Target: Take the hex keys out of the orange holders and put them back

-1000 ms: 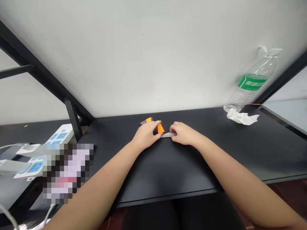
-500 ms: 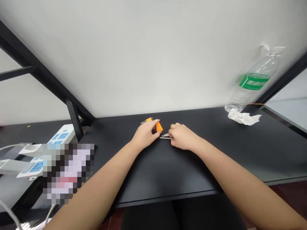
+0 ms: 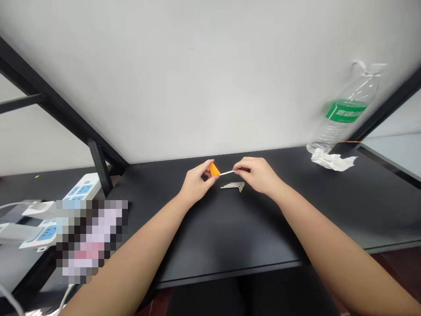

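My left hand grips an orange holder between thumb and fingers near the middle of the black table. Pinched in my right hand is a thin metal hex key, whose far end reaches the lower right edge of the holder. Whether its tip is inside the holder is too small to tell. Several L-shaped hex keys lie side by side on the table just below, their bent ends to the right.
A clear bottle with a green label stands at the back right by the wall, with crumpled white tissue before it. At left are a black metal frame, a white power strip with plugs and a blurred-out object.
My right hand has lifted a hex key off the table and brought it up to the orange holder. The holder is tilted differently, and the loose keys are now uncovered.
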`<state>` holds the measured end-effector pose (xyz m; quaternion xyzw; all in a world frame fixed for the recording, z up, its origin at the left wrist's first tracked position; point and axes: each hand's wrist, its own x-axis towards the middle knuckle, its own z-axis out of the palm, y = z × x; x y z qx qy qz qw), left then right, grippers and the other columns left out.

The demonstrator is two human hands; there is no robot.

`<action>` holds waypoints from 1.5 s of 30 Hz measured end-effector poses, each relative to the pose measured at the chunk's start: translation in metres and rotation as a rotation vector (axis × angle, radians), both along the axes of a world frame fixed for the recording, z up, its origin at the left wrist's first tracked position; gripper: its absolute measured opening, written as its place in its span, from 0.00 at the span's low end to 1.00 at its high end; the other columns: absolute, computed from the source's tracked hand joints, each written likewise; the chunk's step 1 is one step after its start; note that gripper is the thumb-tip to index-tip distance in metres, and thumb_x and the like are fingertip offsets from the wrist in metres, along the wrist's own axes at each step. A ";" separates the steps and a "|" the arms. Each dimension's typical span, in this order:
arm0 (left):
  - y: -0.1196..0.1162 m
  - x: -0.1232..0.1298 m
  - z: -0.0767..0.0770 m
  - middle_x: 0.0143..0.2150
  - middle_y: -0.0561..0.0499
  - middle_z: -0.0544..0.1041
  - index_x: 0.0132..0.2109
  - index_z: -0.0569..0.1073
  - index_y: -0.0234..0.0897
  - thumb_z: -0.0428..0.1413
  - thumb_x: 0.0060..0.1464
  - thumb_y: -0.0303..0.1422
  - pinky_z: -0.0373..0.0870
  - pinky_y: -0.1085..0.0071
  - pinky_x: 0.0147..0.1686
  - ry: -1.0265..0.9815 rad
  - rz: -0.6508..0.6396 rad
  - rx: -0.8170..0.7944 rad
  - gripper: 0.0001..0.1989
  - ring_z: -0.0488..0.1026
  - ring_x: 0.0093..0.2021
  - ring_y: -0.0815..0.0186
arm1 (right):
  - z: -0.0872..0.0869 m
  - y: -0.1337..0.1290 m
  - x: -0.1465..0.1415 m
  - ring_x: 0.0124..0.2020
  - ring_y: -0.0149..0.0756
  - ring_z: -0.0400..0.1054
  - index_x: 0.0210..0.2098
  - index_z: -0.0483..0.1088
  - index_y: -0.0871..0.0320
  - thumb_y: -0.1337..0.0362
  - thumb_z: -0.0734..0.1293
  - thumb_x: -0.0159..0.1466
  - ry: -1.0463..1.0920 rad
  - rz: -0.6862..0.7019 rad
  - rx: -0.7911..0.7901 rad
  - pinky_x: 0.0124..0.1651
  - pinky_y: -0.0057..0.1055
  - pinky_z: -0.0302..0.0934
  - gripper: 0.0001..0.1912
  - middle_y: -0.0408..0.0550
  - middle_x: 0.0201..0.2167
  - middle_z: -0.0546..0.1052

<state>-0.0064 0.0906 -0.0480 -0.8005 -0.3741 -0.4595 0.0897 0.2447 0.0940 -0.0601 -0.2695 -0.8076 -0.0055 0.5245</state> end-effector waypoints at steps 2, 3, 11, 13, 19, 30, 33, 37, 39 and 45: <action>0.000 0.000 0.000 0.39 0.52 0.81 0.60 0.74 0.38 0.63 0.55 0.36 0.78 0.66 0.43 -0.010 0.002 0.008 0.26 0.78 0.35 0.66 | -0.001 0.002 0.000 0.35 0.31 0.71 0.37 0.80 0.56 0.73 0.65 0.66 0.012 0.001 0.006 0.42 0.28 0.61 0.11 0.44 0.36 0.79; 0.001 -0.001 0.000 0.39 0.52 0.81 0.60 0.74 0.38 0.63 0.55 0.36 0.78 0.66 0.43 -0.012 -0.001 0.012 0.26 0.78 0.35 0.66 | -0.002 0.002 0.000 0.35 0.31 0.71 0.37 0.80 0.55 0.73 0.65 0.66 0.018 0.000 0.007 0.42 0.28 0.62 0.11 0.44 0.36 0.79; 0.003 -0.002 -0.003 0.37 0.52 0.81 0.60 0.73 0.39 0.62 0.57 0.36 0.77 0.67 0.44 0.106 -0.031 0.070 0.24 0.78 0.35 0.67 | 0.001 0.001 0.001 0.37 0.32 0.72 0.37 0.80 0.55 0.70 0.66 0.66 0.023 0.049 -0.074 0.44 0.29 0.64 0.10 0.45 0.38 0.80; 0.002 -0.001 -0.003 0.37 0.53 0.80 0.61 0.72 0.39 0.61 0.58 0.36 0.77 0.67 0.44 0.158 -0.016 0.089 0.24 0.78 0.35 0.67 | -0.001 0.001 -0.002 0.37 0.32 0.72 0.36 0.79 0.55 0.69 0.66 0.65 0.014 0.067 -0.141 0.43 0.30 0.64 0.09 0.45 0.38 0.80; -0.002 0.002 -0.007 0.47 0.48 0.82 0.64 0.71 0.40 0.59 0.59 0.37 0.77 0.65 0.49 0.282 0.020 0.083 0.26 0.80 0.42 0.63 | -0.015 0.005 -0.029 0.29 0.31 0.71 0.42 0.71 0.57 0.67 0.66 0.64 0.174 0.420 -0.583 0.32 0.28 0.67 0.07 0.43 0.31 0.76; -0.004 0.004 -0.005 0.43 0.50 0.81 0.65 0.67 0.40 0.58 0.58 0.31 0.76 0.64 0.50 0.280 0.093 0.068 0.28 0.80 0.43 0.61 | -0.013 0.004 -0.011 0.36 0.34 0.69 0.35 0.76 0.57 0.70 0.67 0.62 -0.392 -0.185 -0.164 0.38 0.29 0.60 0.05 0.49 0.39 0.74; -0.005 0.004 -0.005 0.40 0.52 0.81 0.64 0.68 0.41 0.58 0.58 0.31 0.76 0.65 0.50 0.240 0.053 0.054 0.27 0.80 0.42 0.63 | -0.015 0.000 -0.016 0.34 0.34 0.68 0.35 0.75 0.58 0.71 0.66 0.62 -0.530 -0.261 -0.143 0.34 0.30 0.58 0.06 0.51 0.39 0.74; -0.005 0.003 -0.005 0.38 0.53 0.80 0.62 0.69 0.40 0.59 0.56 0.31 0.77 0.67 0.49 0.227 0.018 0.085 0.26 0.79 0.40 0.65 | -0.017 -0.003 -0.025 0.33 0.38 0.69 0.33 0.74 0.59 0.72 0.65 0.62 -0.617 -0.406 -0.040 0.32 0.32 0.55 0.05 0.53 0.38 0.74; -0.005 0.003 -0.005 0.38 0.53 0.80 0.62 0.70 0.40 0.60 0.56 0.31 0.77 0.67 0.49 0.221 0.015 0.096 0.26 0.79 0.40 0.66 | -0.019 -0.002 -0.026 0.32 0.38 0.69 0.33 0.73 0.59 0.72 0.65 0.63 -0.621 -0.441 -0.014 0.31 0.33 0.54 0.05 0.53 0.37 0.74; 0.000 0.000 -0.004 0.37 0.53 0.79 0.61 0.70 0.39 0.59 0.57 0.32 0.77 0.67 0.47 0.166 -0.016 0.101 0.24 0.78 0.37 0.66 | -0.013 0.000 -0.013 0.31 0.36 0.68 0.33 0.71 0.58 0.73 0.64 0.63 -0.536 -0.411 -0.023 0.31 0.31 0.51 0.06 0.50 0.36 0.76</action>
